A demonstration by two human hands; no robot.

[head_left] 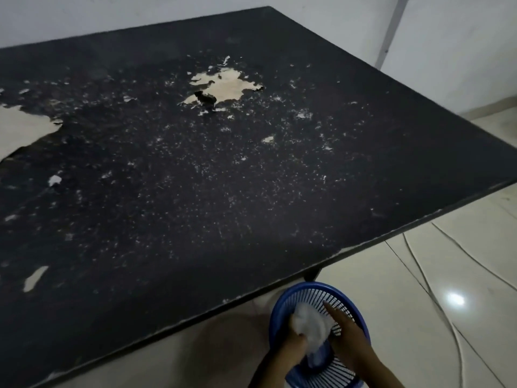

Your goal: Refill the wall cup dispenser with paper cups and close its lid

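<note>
Gripping a blurred white bundle [312, 326] with both hands, left [293, 336], right [345, 334], inside blue basket [296, 294], orientation unclear

The scene is dim and grainy, with soft, smeared detail throughout. A small bright glare spot [455, 299] sits on the glossy floor tiles [419, 317] at lower right — a reflection of an overhead light. The black table top [195, 205] swallows most of the light and bows at its edges from wide-angle distortion. At the bottom centre, the white bundle [312, 324] in the blue basket [279, 309] is blurred — its form cannot be made out.
</note>
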